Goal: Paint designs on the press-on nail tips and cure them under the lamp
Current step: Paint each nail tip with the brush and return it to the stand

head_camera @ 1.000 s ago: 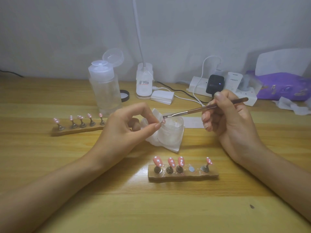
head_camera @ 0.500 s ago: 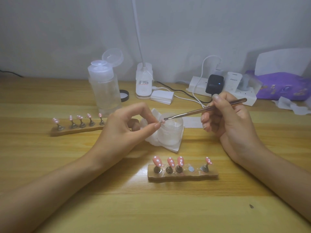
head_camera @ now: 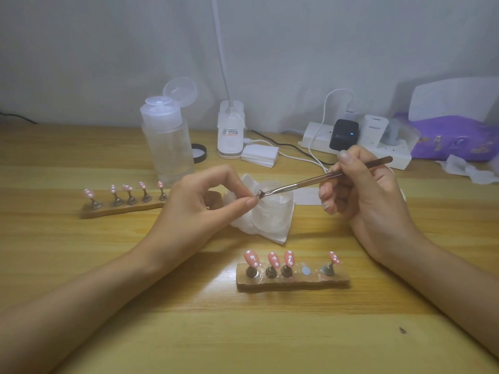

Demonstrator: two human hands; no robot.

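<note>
Over the last sec the slim silver metal tool (head_camera: 324, 178), gripped in R hand's (head_camera: 364, 195) curled fingers, edged its tip onto what's prob. a pink press-on nail tip (head_camera: 256, 196) pinched in L hand's (head_camera: 199, 209) fingers halfway back from the worktop's (head_camera: 243, 333) front edge, so painting continues, no curing yet.

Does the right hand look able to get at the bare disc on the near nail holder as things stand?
Probably yes: the bare disc lies uncovered close to the right hand, with nothing between them, though its fingers grip the metal tool.
</note>
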